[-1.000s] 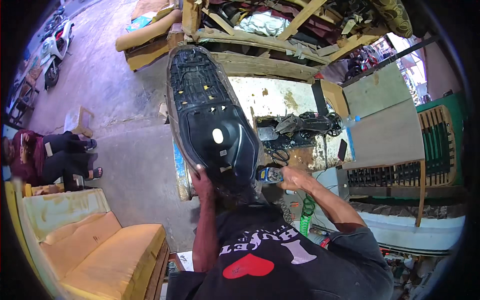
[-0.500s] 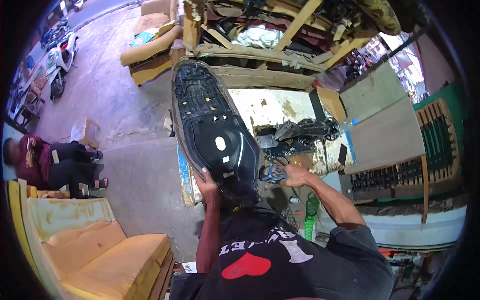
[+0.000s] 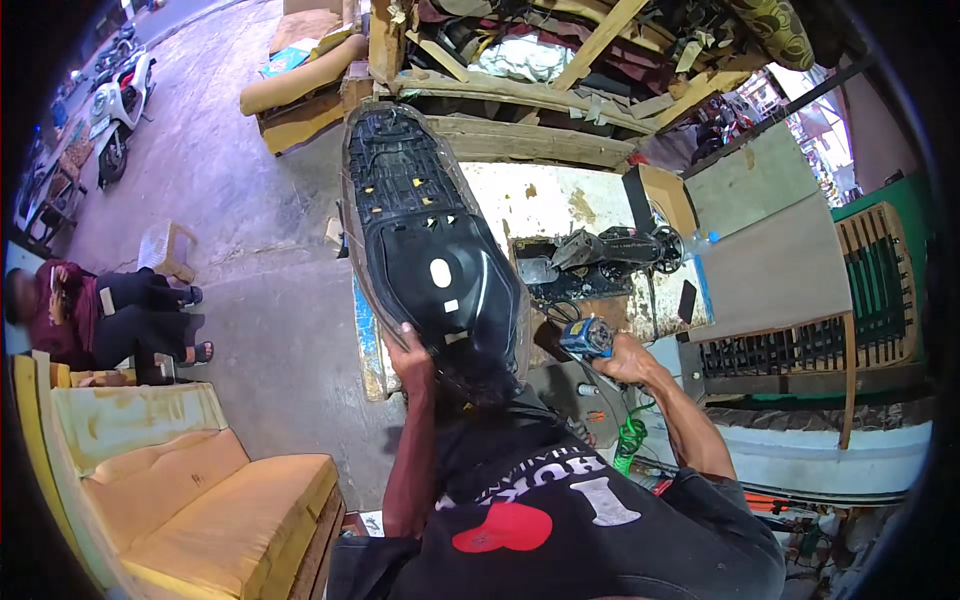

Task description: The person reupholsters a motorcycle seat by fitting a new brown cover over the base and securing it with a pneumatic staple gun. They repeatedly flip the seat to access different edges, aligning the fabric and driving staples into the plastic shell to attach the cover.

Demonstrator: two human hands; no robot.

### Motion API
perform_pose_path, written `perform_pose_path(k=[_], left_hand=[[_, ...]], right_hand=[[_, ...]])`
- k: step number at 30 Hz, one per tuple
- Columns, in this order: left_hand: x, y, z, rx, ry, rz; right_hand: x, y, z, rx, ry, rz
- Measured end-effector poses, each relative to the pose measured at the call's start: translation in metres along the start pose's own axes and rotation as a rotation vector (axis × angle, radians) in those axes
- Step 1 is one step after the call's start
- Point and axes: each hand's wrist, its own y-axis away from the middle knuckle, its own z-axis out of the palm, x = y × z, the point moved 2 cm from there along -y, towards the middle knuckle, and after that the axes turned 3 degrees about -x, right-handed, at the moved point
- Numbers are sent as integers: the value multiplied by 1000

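Note:
A long motorcycle seat (image 3: 440,240) lies upside down across the bench, its black plastic base facing up and its near end against my shirt. My left hand (image 3: 408,358) grips the seat's near left edge, thumb on top and the other fingers hidden beneath. To the right of the seat, my right hand (image 3: 628,358) is closed around a blue staple gun (image 3: 588,337), held apart from the seat. A green coiled hose (image 3: 630,440) hangs below the right hand; where it connects cannot be made out.
A black sewing machine (image 3: 610,250) sits on the worn white bench (image 3: 500,190) beyond the staple gun. A dark phone-like slab (image 3: 687,300) lies right of it. Wooden racks with fabric scraps stand behind. At left are a tan sofa (image 3: 220,500) and a seated person (image 3: 120,310).
My right hand has drawn the staple gun rightward, away from the seat's edge, and turned it. The left hand keeps its hold on the seat, which has barely shifted.

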Motion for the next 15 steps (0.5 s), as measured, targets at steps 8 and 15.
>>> perform_pose_path(k=[8,15], left_hand=[[-5,-4,-12,-59,-10,-113],[69,54,-1,-8,-443,526]], right_hand=[[-13,6,15,44,-119,24],[-21,33,22,78,-485,186]])
